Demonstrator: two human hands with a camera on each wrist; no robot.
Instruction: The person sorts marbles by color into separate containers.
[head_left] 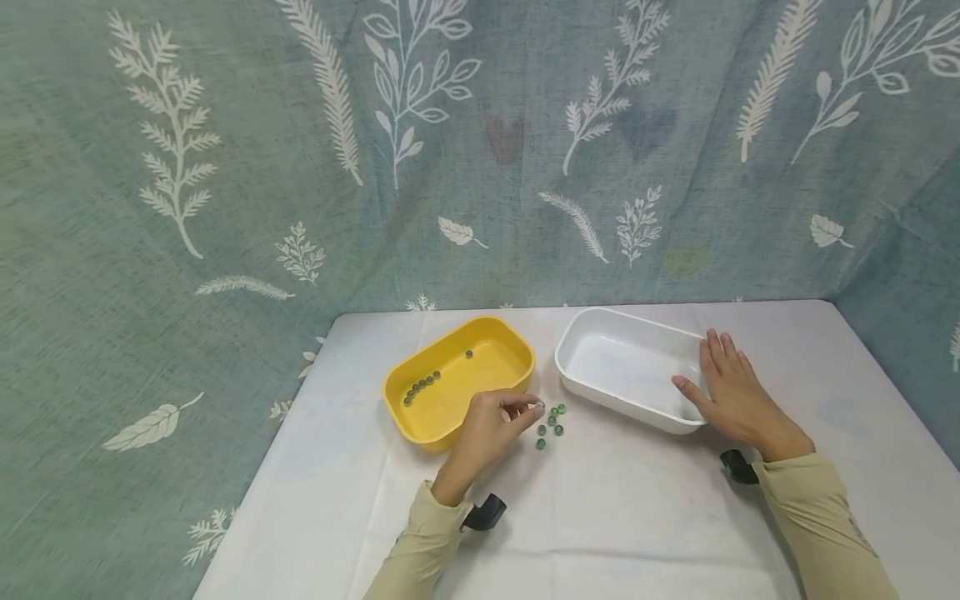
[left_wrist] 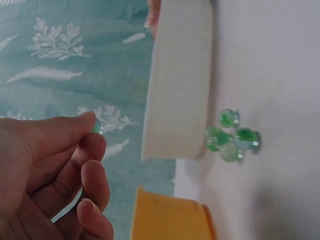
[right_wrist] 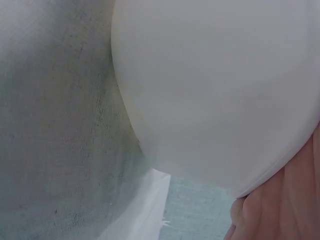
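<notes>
My left hand (head_left: pixel 489 429) pinches a green glass marble (left_wrist: pixel 98 127) between thumb and forefinger, above the table by the near right corner of the yellow tub (head_left: pixel 411 430). Several more green marbles (left_wrist: pixel 229 118) lie loose on the white cloth just right of that hand. Inside the yellow tub, a row of marbles (head_left: pixel 422 383) runs along the left part and a single marble (head_left: pixel 469 354) sits farther back. My right hand (head_left: pixel 731 392) rests with extended fingers on the right end of the white tub (head_left: pixel 615 398); its fingertips also show in the right wrist view.
A white cloth (head_left: pixel 630 517) covers the table. Behind it hangs a green-blue curtain (head_left: pixel 510 225) with white leaf prints. The two tubs stand side by side near the back edge. Black wrist devices (head_left: pixel 486 512) sit beneath both sleeves.
</notes>
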